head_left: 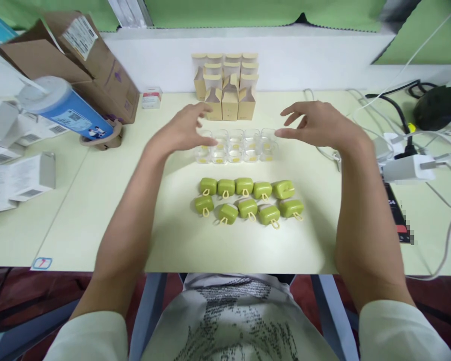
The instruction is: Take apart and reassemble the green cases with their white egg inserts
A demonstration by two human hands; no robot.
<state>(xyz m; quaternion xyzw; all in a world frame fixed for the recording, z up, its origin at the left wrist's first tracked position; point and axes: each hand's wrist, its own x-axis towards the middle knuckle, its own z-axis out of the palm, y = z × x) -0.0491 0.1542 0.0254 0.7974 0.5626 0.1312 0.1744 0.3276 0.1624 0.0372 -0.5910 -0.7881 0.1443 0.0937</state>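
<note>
My left hand is open above the left end of two rows of clear plastic cups, its thumb over the end cups. At the right end of those rows my right hand hovers, fingers apart and nothing in them. Yellow marks show inside the clear cups. Closer to me lie two rows of small green cases with pale yellow loops. Behind the cups stand several small tan boxes with their top flaps up, grouped against the wall.
To the left are a brown cardboard box, a blue tumbler in a holder, a small red-and-white box and white boxes. Cables, a white charger and a phone lie to the right. The table's front edge is near my body.
</note>
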